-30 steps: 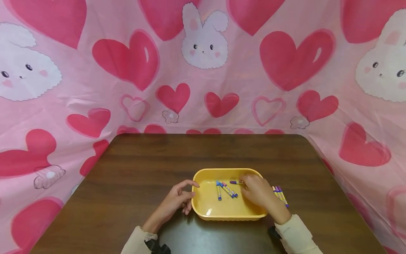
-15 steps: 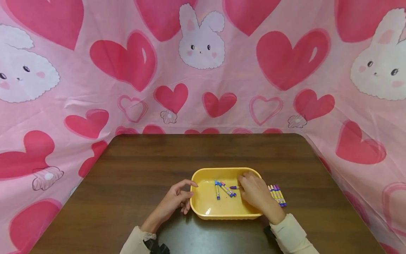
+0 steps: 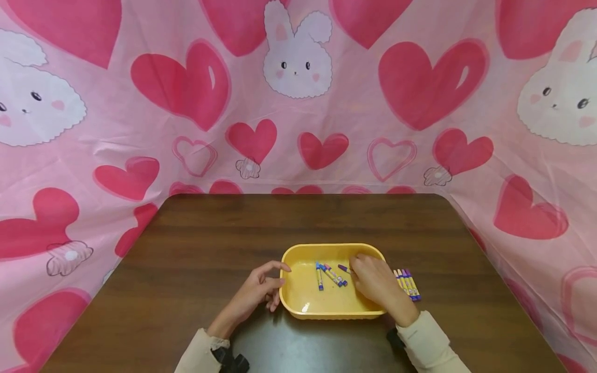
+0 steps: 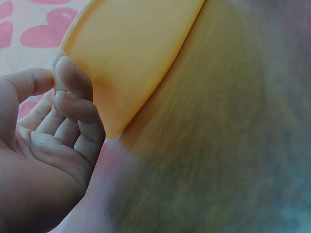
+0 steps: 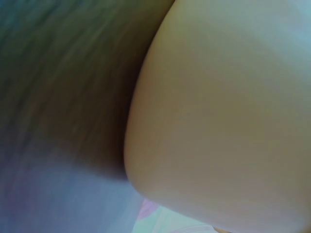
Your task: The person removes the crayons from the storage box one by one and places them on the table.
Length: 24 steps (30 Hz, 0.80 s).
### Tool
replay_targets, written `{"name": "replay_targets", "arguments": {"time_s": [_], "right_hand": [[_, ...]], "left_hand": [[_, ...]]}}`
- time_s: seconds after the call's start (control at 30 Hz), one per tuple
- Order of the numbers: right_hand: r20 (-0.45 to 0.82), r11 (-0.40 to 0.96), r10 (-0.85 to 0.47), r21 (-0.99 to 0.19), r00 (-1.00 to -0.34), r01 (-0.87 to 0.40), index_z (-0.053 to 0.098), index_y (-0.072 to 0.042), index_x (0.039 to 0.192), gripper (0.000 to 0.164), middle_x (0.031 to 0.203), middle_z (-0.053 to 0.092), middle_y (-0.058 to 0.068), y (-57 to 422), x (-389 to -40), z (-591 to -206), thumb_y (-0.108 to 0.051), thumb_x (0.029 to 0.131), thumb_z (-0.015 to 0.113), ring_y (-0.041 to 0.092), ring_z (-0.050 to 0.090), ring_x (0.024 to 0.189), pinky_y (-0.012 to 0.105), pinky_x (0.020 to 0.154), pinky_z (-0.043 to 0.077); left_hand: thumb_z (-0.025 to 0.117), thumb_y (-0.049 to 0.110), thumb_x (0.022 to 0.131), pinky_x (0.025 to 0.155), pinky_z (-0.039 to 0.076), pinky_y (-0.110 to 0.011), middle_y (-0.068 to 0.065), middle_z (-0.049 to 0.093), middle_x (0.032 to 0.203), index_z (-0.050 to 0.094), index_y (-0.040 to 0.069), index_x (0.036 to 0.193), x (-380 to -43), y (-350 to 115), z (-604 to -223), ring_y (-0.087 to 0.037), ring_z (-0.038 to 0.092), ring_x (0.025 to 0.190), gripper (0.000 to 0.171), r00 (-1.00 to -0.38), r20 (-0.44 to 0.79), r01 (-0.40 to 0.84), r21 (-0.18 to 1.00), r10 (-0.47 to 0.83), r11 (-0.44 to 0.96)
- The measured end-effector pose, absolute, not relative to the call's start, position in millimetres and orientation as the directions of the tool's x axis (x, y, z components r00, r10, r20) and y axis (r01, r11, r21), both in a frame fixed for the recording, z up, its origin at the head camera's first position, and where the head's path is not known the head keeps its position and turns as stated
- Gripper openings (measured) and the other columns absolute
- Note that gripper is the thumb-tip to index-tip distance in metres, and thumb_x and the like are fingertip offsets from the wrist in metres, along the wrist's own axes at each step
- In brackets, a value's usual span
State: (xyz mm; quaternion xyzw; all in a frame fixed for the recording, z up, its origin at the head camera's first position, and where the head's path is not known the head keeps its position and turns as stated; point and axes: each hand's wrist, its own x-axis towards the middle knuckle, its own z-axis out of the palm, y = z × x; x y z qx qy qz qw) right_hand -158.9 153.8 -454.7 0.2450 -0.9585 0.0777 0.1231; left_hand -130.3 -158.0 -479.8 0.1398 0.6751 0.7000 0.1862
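Note:
A yellow plastic tray (image 3: 308, 305) sits on the table in the head view. My left hand (image 3: 252, 295) holds its left rim with index finger and thumb, and the left wrist view shows the fingertips at the tray wall (image 4: 131, 53). My right hand (image 3: 374, 280) reaches inside the tray's right half, fingers bent down around a purple crayon (image 3: 343, 268) whose tip sticks out to the left. Left of that crayon, several blue and pink crayons (image 3: 333, 275) lie loose on the tray floor. In the right wrist view the tray's outer wall (image 5: 214, 111) hides the right fingers.
Several crayons (image 3: 408, 285) lie side by side on the table just right of the tray, partly behind my right wrist. The dark wooden table (image 3: 224, 228) ends at a pink cloth backdrop (image 3: 289, 181) with hearts and rabbits.
My right hand has shifted slightly left inside the tray, and the purple crayon in its fingers has changed its tilt. The left hand stays at the rim.

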Motion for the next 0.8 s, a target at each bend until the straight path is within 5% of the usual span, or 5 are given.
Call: {"name": "replay_targets", "arguments": {"time_s": [0.23, 0.5, 0.8], "right_hand": [[0.252, 0.856, -0.44, -0.173, -0.862, -0.487, 0.059, -0.012, 0.075, 0.019, 0.068, 0.048, -0.003, 153.0, -160.3, -450.2, -0.008, 0.085, 0.075, 0.013, 0.043, 0.06, 0.031, 0.056, 0.039], [0.349, 0.663, -0.376, -0.546, -0.858, -0.512, 0.07, -0.01, 0.084, 0.009, 0.075, 0.061, -0.008, 162.2, -162.6, -444.1, -0.005, 0.083, 0.078, 0.007, 0.055, 0.069, 0.027, 0.062, 0.051], [0.284, 0.497, -0.274, -0.777, -0.919, -0.388, 0.073, -0.013, 0.088, 0.007, 0.078, 0.067, -0.008, 167.4, -144.8, -434.6, -0.009, 0.085, 0.078, 0.008, 0.062, 0.071, 0.026, 0.062, 0.053]], "left_hand": [[0.055, 0.01, 0.101, 0.047, 0.046, -0.025, -0.005, 0.059, 0.058, 0.047, -0.004, 0.133, -131.1, -159.3, -480.0, -0.015, 0.055, 0.048, 0.035, -0.889, -0.051, -0.068, 0.997, 0.456, -0.021], [0.055, 0.009, 0.101, 0.046, 0.046, -0.024, -0.005, 0.058, 0.057, 0.046, -0.005, 0.133, -129.4, -159.4, -479.2, -0.015, 0.055, 0.047, 0.036, -0.887, -0.044, -0.071, 0.997, 0.46, -0.041], [0.054, 0.008, 0.101, 0.046, 0.046, -0.024, -0.005, 0.058, 0.058, 0.046, -0.005, 0.133, -129.5, -159.4, -479.7, -0.014, 0.055, 0.047, 0.035, -0.889, -0.043, -0.066, 0.997, 0.456, -0.036]]}}
